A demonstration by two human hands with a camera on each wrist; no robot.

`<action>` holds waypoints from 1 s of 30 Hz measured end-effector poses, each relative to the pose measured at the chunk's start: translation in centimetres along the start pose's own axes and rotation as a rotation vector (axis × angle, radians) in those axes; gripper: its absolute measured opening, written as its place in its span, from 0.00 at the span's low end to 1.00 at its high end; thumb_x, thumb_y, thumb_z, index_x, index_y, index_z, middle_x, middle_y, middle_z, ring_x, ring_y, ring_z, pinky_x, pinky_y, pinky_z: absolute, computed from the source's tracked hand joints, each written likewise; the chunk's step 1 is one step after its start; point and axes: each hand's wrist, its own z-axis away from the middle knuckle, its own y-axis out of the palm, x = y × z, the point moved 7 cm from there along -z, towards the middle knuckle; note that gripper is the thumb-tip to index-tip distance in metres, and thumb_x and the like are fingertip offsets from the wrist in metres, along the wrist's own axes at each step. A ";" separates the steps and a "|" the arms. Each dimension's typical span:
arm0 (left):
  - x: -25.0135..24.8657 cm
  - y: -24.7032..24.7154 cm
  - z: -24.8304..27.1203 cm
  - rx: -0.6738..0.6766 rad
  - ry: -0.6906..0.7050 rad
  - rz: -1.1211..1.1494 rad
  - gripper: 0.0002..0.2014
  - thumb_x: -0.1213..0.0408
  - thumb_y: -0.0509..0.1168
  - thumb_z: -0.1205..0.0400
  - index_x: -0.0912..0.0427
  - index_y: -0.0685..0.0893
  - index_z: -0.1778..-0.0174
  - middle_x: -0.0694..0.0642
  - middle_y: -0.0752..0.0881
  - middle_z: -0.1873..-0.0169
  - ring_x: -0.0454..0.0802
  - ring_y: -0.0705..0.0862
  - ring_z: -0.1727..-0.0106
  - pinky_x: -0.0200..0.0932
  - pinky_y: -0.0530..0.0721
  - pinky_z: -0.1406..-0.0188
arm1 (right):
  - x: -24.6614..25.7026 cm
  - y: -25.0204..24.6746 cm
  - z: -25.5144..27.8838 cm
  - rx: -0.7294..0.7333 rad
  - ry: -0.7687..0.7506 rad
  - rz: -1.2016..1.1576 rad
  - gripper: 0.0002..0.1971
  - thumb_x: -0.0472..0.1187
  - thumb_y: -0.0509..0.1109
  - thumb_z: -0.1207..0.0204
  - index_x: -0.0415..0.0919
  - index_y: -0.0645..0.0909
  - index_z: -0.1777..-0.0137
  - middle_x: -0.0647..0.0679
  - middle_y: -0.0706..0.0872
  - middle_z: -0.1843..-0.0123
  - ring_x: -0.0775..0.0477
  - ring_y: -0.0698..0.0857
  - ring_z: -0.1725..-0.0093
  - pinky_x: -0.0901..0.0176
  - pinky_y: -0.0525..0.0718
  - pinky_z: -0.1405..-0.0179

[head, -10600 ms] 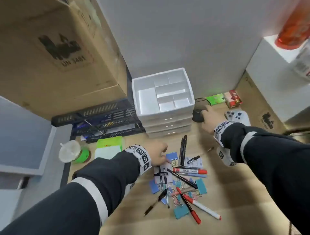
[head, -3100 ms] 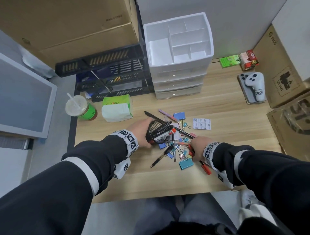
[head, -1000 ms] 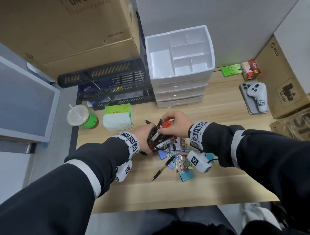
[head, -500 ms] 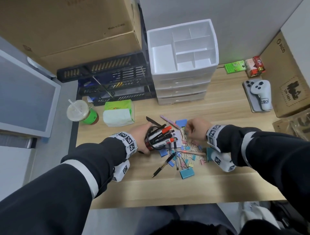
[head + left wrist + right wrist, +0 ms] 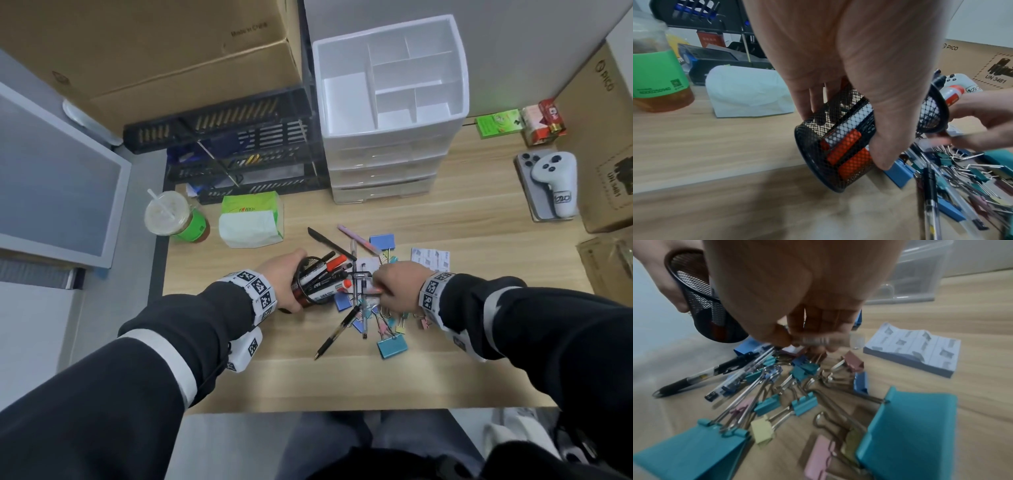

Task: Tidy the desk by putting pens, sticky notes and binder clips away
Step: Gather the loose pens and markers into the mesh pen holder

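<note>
My left hand point(image 5: 284, 284) grips a black mesh pen cup point(image 5: 313, 286) point(image 5: 840, 146), tilted on its side on the desk, with several red-capped markers point(image 5: 330, 274) sticking out of it. My right hand point(image 5: 399, 286) point(image 5: 797, 305) sits just right of the cup's mouth and pinches a clear pen point(image 5: 824, 340) above the pile. A black pen point(image 5: 337, 334), more pens and several coloured binder clips point(image 5: 392, 347) point(image 5: 805, 405) lie under and below the hands. A pad of sticky notes point(image 5: 430, 260) point(image 5: 914, 352) lies to the right.
A white drawer organizer point(image 5: 387, 113) with open top compartments stands behind the pile. A tissue pack point(image 5: 251, 222) and a drink cup point(image 5: 174, 219) sit at left by black stacked trays point(image 5: 236, 154). A phone and white controller point(image 5: 551, 185) and cardboard boxes point(image 5: 603, 144) are at right.
My right hand dropped a red-capped marker into the cup, went back to the pile and now pinches a clear pen there. The left hand kept holding the tilted cup.
</note>
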 end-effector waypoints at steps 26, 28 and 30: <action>3.8 0.2 2.0 -0.048 -0.033 0.076 0.39 0.56 0.84 0.43 0.48 0.68 0.42 0.47 0.84 0.55 0.50 0.85 0.55 0.45 0.83 0.59 | 8.5 1.8 -1.7 0.066 -0.282 0.339 0.15 0.45 0.67 0.21 0.48 0.82 0.36 0.48 0.78 0.38 0.40 0.86 0.56 0.53 0.81 0.61; 3.5 0.1 1.8 -0.049 -0.027 0.069 0.40 0.55 0.84 0.44 0.49 0.69 0.40 0.47 0.84 0.54 0.50 0.85 0.53 0.45 0.84 0.56 | 7.9 1.6 -1.4 0.081 -0.269 0.377 0.16 0.43 0.69 0.22 0.49 0.81 0.34 0.48 0.77 0.38 0.40 0.86 0.58 0.51 0.84 0.61; 3.3 -0.1 1.6 -0.051 -0.022 0.066 0.41 0.55 0.84 0.44 0.49 0.69 0.39 0.46 0.84 0.53 0.50 0.85 0.53 0.47 0.85 0.55 | 7.3 1.7 -1.1 0.107 -0.268 0.390 0.18 0.41 0.71 0.23 0.51 0.81 0.33 0.48 0.77 0.36 0.40 0.86 0.57 0.48 0.87 0.57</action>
